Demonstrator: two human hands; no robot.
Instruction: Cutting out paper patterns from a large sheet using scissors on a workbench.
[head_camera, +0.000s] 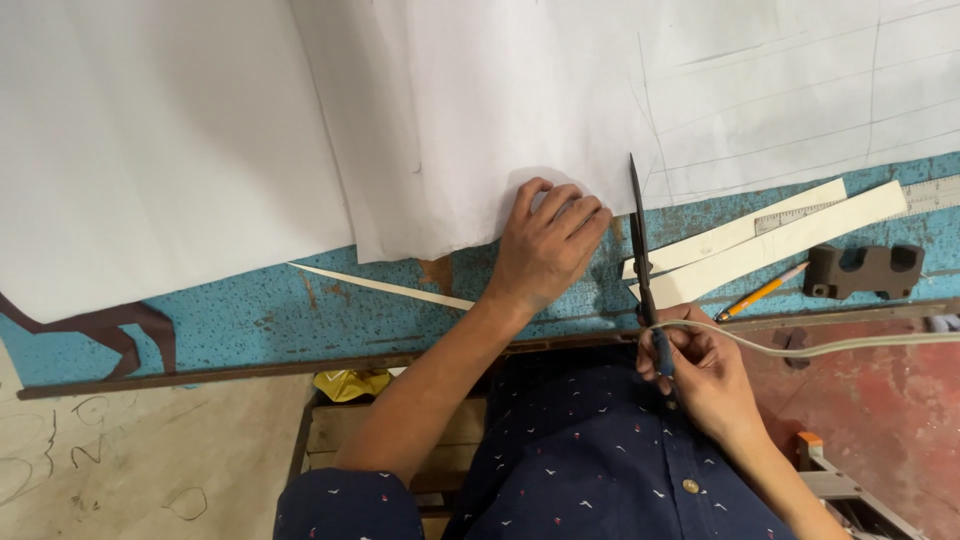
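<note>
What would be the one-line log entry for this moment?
left hand: flat on white paper | right hand: holds scissors | blades at paper edge

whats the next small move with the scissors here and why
Probably ease the scissors forward along the paper's edge. The right hand holds their handles, the blades point away beside the sheet, and the left hand lies flat on the paper next to them, pinning it.

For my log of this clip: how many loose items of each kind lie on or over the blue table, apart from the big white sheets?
Scissors, in the right hand: 1
Cut paper strips: 3
Pencil: 1
Ruler: 1
Dark notched block: 1
Total: 7
</note>
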